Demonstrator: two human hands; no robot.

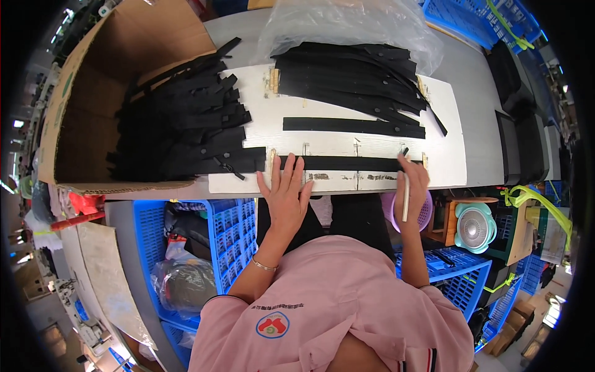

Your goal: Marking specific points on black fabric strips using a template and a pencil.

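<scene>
A black zipper strip lies straight across a white marked board in front of me. With fingers spread, my left hand rests flat over the strip's left end. At the other end, my right hand is closed round a slim white pen-like stick. Its fingertips are by the zipper's small pull. A second black zipper strip lies farther up the board, parallel to the first. Beyond it is a thick pile of zipper strips.
At the left, a cardboard box lies on its side with a heap of black zippers spilling from its mouth. Clear plastic wrap covers the table's far part. Blue crates and a small teal fan stand below the table edge.
</scene>
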